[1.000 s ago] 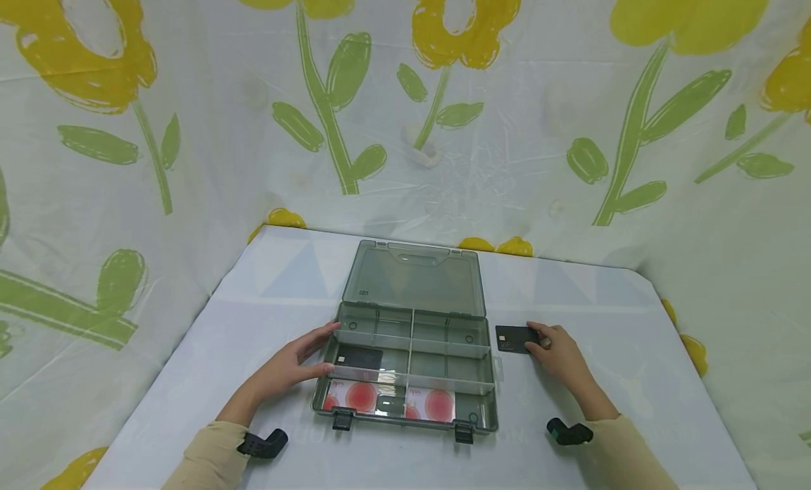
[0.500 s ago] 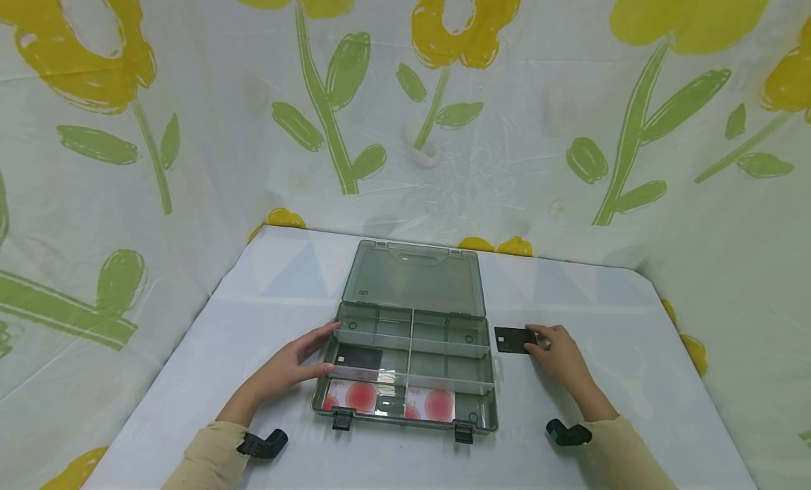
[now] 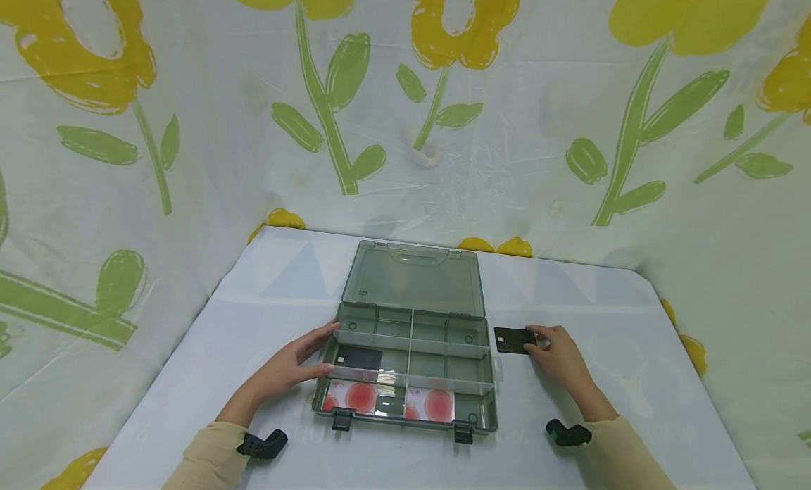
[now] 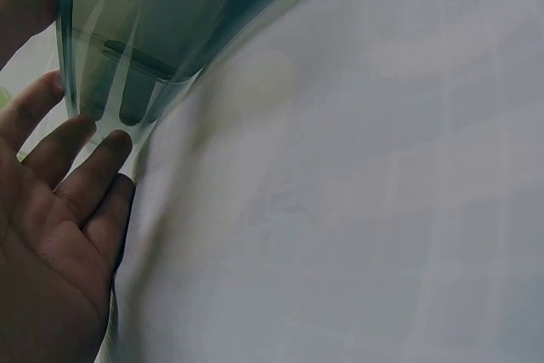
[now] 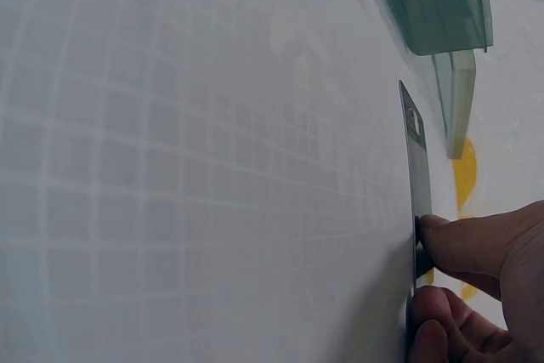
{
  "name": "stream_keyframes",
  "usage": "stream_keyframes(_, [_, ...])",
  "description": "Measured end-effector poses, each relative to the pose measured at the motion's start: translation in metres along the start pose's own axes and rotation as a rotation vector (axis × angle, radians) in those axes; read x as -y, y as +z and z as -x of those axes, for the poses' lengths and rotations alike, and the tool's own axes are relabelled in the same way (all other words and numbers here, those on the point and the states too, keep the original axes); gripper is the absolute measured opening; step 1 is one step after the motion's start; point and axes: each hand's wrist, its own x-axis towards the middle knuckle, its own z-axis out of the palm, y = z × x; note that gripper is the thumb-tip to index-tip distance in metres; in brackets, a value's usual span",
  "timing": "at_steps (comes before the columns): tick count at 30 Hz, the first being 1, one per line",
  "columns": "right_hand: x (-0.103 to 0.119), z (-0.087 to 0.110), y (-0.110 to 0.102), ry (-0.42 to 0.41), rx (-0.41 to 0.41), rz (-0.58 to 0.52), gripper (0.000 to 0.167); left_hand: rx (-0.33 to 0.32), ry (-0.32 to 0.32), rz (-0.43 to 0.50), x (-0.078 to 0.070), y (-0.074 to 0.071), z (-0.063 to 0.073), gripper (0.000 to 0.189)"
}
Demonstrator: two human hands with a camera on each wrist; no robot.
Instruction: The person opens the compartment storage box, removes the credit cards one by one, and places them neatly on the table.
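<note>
My right hand pinches the right end of a black card with a chip, just right of the organizer box. In the right wrist view the card appears nearly edge-on, close to the table; whether it touches is hard to tell. My left hand rests its fingertips against the left side of the box, fingers fairly straight. In the left wrist view, that hand touches the clear grey wall. Another black card lies in the middle left compartment.
The box's lid lies folded back behind it. Two red-and-white cards, a left card and a right card, lie in the front row. Clear dividers split the box. A flower-print curtain surrounds the white table.
The black card and my right hand have shifted very slightly left, mostly in the first half second. My left hand and the box stay in place.
</note>
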Motion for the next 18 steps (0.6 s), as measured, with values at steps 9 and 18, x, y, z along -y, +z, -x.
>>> stream_keyframes(9, [0.0023, 0.0026, -0.0011, 0.002, 0.005, -0.002, 0.044, 0.001, 0.008, -0.006, 0.0021, 0.0005, 0.0012, 0.076])
stream_keyframes(18, [0.0066, 0.0045, -0.0054, 0.008, -0.009, -0.023, 0.043, -0.005, 0.007, -0.007, -0.0004, 0.0000, 0.0006, 0.076])
